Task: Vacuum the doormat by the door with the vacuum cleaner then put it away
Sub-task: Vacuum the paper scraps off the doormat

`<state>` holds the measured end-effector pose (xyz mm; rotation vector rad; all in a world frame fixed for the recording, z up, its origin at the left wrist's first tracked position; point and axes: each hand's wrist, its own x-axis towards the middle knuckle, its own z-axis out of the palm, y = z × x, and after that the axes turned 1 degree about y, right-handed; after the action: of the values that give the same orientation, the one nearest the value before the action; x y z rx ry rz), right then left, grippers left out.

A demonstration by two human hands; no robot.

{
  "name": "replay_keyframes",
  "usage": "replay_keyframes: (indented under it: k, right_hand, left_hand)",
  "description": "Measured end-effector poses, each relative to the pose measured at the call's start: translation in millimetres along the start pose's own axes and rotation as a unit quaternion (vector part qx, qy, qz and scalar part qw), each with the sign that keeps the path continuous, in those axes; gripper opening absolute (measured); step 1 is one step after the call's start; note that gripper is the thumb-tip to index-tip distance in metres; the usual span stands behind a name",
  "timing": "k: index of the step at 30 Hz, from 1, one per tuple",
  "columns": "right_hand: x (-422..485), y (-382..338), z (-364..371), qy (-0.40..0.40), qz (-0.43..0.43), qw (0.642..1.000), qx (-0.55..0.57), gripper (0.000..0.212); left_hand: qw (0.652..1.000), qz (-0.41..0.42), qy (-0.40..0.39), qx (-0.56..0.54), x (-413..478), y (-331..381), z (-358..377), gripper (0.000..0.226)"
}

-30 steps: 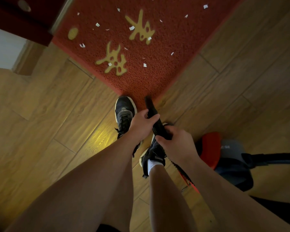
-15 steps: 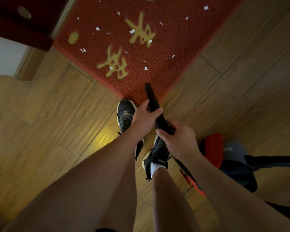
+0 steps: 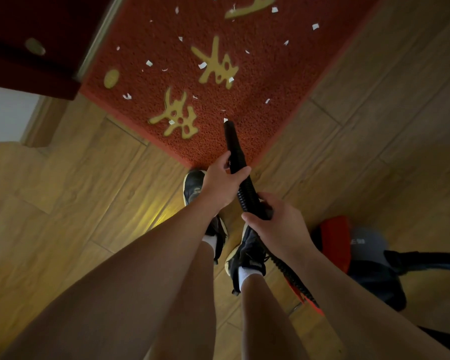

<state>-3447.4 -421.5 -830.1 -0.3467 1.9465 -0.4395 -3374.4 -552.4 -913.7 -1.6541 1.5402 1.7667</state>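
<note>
Left hand [image 3: 222, 183] grips the black hose nozzle [image 3: 233, 144] ahead; right hand [image 3: 273, 222] grips it behind, tip over the doormat [image 3: 244, 105].

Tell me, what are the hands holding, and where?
Both hold the black vacuum hose: left hand just behind the nozzle, right hand lower on the ribbed part.

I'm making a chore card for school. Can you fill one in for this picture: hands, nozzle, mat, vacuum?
Doormat: red, yellow characters, white paper scraps scattered on it
Left hand: grips the black nozzle
Right hand: grips the ribbed hose behind it
Nozzle tip: over the mat's near corner, beside a white scrap
Vacuum cleaner: red and grey, on the wooden floor at the person's right
</note>
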Motion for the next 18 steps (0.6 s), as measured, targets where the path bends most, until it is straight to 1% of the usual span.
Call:
replay_keyframes:
  k: [4, 9, 15, 18]
  right_hand:
    - [5, -6, 1, 0.001, 0.004, 1.0, 0.003, 0.037]
    - [11, -14, -3, -0.011, 0.021, 1.0, 0.009, 0.031]
    - [17, -26, -5, -0.01, 0.028, 0.999, 0.022, 0.035]
    - [18, -28, -4, -0.006, 0.031, 0.999, 0.043, 0.034]
  left_hand:
    - [1.0, -0.007, -0.006, 0.0, 5, 6, -3, 0.067]
    - [1.0, -0.013, -0.01, 0.013, 12, 10, -7, 0.073]
    - [1.0, -0.023, -0.004, 0.013, 20, 16, -14, 0.071]
    - [1.0, -0.023, -0.002, 0.01, 22, 19, -17, 0.07]
